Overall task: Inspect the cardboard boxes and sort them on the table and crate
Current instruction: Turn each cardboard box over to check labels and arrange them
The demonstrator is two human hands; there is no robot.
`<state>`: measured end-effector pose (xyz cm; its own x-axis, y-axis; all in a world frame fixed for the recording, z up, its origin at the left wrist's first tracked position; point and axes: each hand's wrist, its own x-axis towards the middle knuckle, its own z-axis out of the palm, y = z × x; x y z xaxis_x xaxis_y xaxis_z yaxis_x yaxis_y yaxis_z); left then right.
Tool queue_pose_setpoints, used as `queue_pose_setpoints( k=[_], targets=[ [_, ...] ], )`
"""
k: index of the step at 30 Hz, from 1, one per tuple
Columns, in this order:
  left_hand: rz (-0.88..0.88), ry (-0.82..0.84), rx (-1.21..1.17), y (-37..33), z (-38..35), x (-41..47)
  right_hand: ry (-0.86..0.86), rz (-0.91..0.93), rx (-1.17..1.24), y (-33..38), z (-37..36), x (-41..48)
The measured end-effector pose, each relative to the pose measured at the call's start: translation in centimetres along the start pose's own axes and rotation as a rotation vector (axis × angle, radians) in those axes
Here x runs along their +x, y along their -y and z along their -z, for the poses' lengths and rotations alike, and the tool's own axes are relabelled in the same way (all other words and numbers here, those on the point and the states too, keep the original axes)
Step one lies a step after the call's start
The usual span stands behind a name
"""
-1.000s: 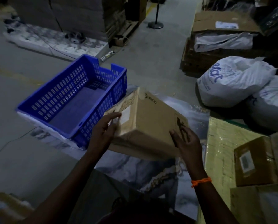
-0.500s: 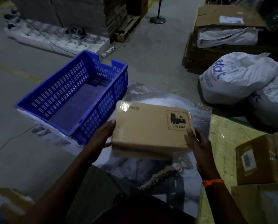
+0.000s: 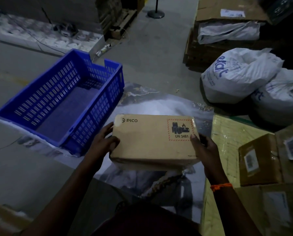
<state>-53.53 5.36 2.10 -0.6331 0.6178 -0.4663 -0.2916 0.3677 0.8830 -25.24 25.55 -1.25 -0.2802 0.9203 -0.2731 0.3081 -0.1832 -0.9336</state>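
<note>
I hold a brown cardboard box (image 3: 147,142) marked PICO, with a red-bordered UN 3481 battery label, level above the marble-patterned table (image 3: 159,106). My left hand (image 3: 102,142) grips its left end and my right hand (image 3: 203,147) grips its right end, thumb on the label's corner. A blue slotted plastic crate (image 3: 62,103) with nothing inside stands on the table's left edge, just left of the box.
More cardboard boxes (image 3: 259,160) with barcode labels sit at the right on a yellow wrapped stack (image 3: 227,142). White sacks (image 3: 239,74) lie on the floor at the back right. Flattened cartons (image 3: 227,9) and a post base (image 3: 156,13) stand behind.
The box was tilted with one end raised; it has been turned so its printed face lies level and toward me. Both hands kept their grip on its ends.
</note>
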Motion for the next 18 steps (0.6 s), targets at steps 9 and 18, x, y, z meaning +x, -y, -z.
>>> queue_pose_setpoints(
  k=[9,18],
  targets=[
    [-0.11,-0.021,0.022,-3.7,-3.0,1.1,0.036,0.08,-0.072,3.3,-0.9,2.9],
    [-0.19,-0.049,-0.156,-2.2,-2.6,1.5,-0.075,0.115,0.139,2.7,-0.6,0.4]
  ],
)
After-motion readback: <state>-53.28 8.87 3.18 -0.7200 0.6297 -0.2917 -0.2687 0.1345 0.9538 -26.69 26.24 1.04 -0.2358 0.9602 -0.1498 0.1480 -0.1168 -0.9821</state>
